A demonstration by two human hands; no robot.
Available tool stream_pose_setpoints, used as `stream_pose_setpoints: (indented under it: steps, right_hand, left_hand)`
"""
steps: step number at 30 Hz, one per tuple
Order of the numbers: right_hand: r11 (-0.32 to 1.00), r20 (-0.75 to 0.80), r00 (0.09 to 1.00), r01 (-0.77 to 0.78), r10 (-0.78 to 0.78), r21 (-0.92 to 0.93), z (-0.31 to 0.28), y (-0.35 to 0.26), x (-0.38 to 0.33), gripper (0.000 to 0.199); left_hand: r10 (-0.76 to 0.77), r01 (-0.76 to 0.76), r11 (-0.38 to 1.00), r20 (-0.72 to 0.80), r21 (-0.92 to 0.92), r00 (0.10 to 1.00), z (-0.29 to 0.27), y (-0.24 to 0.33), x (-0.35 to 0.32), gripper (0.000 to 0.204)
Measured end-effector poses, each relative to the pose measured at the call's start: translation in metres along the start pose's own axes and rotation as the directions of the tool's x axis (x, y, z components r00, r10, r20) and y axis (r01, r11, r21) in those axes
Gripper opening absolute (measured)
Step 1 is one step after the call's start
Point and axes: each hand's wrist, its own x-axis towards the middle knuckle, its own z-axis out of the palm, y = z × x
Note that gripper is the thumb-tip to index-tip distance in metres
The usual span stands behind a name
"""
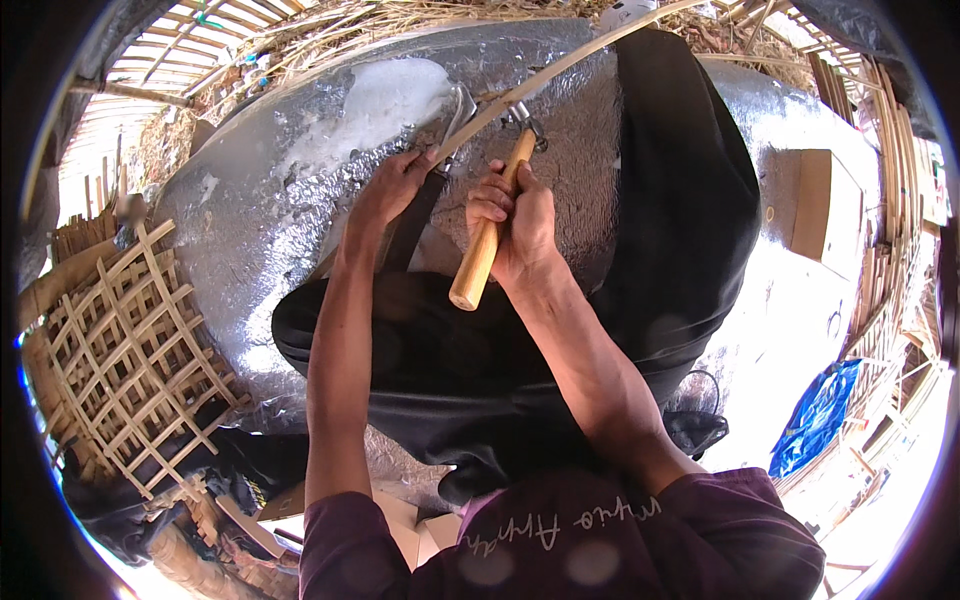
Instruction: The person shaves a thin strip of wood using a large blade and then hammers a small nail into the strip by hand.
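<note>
My left hand (393,187) is closed with its fingertips on the near end of a long, pale bamboo strip (578,68), which slants up to the far right. My right hand (515,212) grips the light wooden handle of a hammer (491,247). Its metal head lies beside the strip, partly hidden, so I cannot tell whether they touch. A curved metal blade (462,115) shows just beyond my left fingers. Below that hand a dark flat bar (408,225) runs toward my legs; whether it joins the blade is hidden.
I sit with dark-trousered legs (680,190) folded on a shiny silver sheet (255,215). An open-weave bamboo lattice (140,355) leans at the left. Toward the right are a cardboard box (812,205) and a blue plastic sheet (815,418). Straw and sticks (330,40) line the far edge.
</note>
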Motion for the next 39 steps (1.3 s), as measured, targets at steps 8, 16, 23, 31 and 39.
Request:
stream_pose_setpoints:
  steps: [8,16,23,31,39]
  right_hand:
    - [0.973,0.284,0.931,-0.229,0.227,-0.027,0.059,0.018,-0.017,0.033]
    - [0.127,0.462,0.808,0.535,-0.364,-0.835,0.042,-0.099,-0.033,0.029]
    - [-0.904,0.774,0.563,0.426,0.289,0.027,0.032,-0.163,-0.038,0.023]
    - [-0.760,0.639,0.430,0.488,0.638,0.430,0.043,-0.165,-0.008,0.032]
    - [-0.796,0.618,0.511,0.471,0.598,0.381,0.061,-0.191,0.009,0.032]
  left_hand:
    - [0.325,-0.326,0.922,-0.039,-0.211,0.945,0.008,-0.022,0.003,0.041]
    - [-0.094,0.100,0.992,0.090,-0.072,0.992,-0.005,-0.011,0.008,0.066]
    - [-0.141,0.138,0.988,0.026,0.073,0.990,-0.018,0.018,-0.004,0.067]
    - [-0.034,0.101,0.959,-0.245,0.266,0.969,0.000,0.004,-0.001,0.060]
    - [-0.033,0.159,0.919,-0.330,0.362,0.943,0.004,0.023,-0.012,0.052]
